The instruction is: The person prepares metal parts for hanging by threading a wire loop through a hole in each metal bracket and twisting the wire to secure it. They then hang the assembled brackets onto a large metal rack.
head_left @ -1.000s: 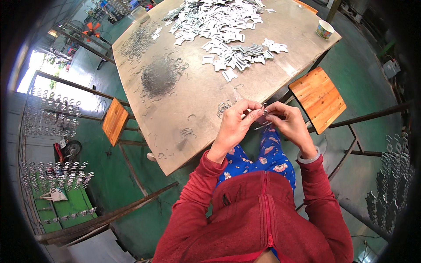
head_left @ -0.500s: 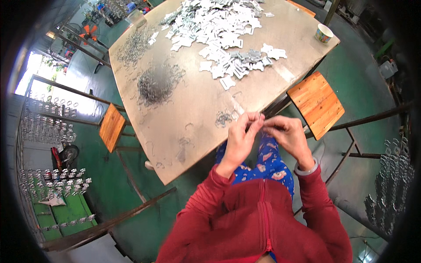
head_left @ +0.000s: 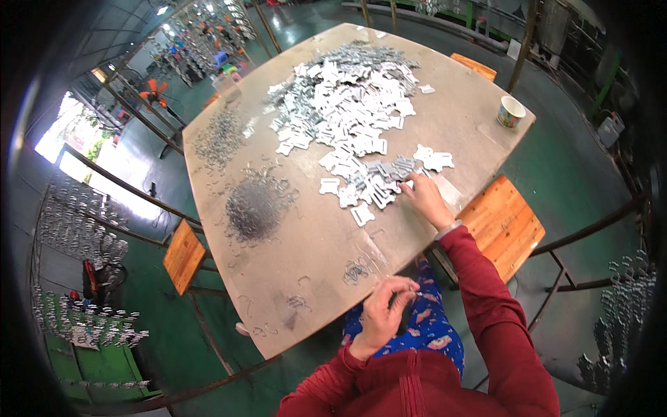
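Both hands (head_left: 426,200) apart, left (head_left: 381,316) near table edge (head_left: 316,321)

Ahead of the right hand (head_left: 427,198), the metal plates (head_left: 354,104) are silvery white and grey. Left of that hand, the table (head_left: 319,222) is tan, the wire pile (head_left: 253,210) dark grey. To its right, the cup (head_left: 509,115) is white inside, multicoloured outside. Beside the left hand (head_left: 385,311), the trousers (head_left: 436,323) are blue with a pink-and-white print.
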Tool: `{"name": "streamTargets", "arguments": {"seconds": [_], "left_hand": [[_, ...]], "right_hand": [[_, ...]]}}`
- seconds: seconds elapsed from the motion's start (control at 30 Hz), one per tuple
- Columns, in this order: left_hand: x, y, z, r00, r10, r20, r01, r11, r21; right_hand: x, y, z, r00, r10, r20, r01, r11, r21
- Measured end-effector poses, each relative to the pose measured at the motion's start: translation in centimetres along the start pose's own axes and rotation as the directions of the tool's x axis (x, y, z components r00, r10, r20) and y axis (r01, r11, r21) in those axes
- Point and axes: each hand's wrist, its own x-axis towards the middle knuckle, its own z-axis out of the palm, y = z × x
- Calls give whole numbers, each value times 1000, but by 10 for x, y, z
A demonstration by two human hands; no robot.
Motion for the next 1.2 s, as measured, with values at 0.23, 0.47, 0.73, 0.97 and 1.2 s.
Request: {"name": "streamTargets", "arguments": {"seconds": [0.23, 0.47, 0.73, 0.97, 1.2], "left_hand": [[-18, 6, -5, 998, -15, 54, 18, 998, -56], [-28, 16, -1, 997, 4, 72, -1, 999, -38], [-20, 8, -6, 992, -111, 64, 120, 980, -162], [-24, -9, 4, 982, -163, 94, 173, 979, -112], [-27, -1, 3, 993, -115, 25, 116, 993, -30]], "right_hand": [[26, 9, 3, 997, 20, 80, -5, 984, -180], [17, 51, 1, 969, -170, 180, 227, 902, -367], [-82, -60, -65, 909, 177, 378, -415, 474, 777], [-157, -94, -79, 905, 249, 345, -413, 323, 852], [-168, -112, -78, 925, 269, 269, -347, 306, 887]]}}
